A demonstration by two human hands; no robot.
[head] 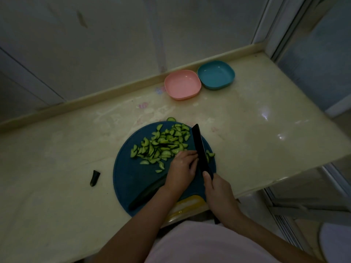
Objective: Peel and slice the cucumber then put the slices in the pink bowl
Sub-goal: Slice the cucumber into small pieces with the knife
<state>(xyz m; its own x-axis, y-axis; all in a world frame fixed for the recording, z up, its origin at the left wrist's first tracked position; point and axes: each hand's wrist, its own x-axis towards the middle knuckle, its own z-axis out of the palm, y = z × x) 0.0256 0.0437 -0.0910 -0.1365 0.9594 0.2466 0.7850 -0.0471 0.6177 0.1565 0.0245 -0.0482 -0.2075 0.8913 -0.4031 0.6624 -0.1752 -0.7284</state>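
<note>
The left hand is holding the cucumber down on the cutting board in a curled grip; the right hand is holding the knife in a closed grip; slices are lying on the board's far half; the pink bowl is sitting beyond the board.

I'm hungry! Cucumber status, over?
Right hand grips knife, left hand holds cucumber. Slices piled on board; pink bowl empty. Nothing blocking bowl.
</note>
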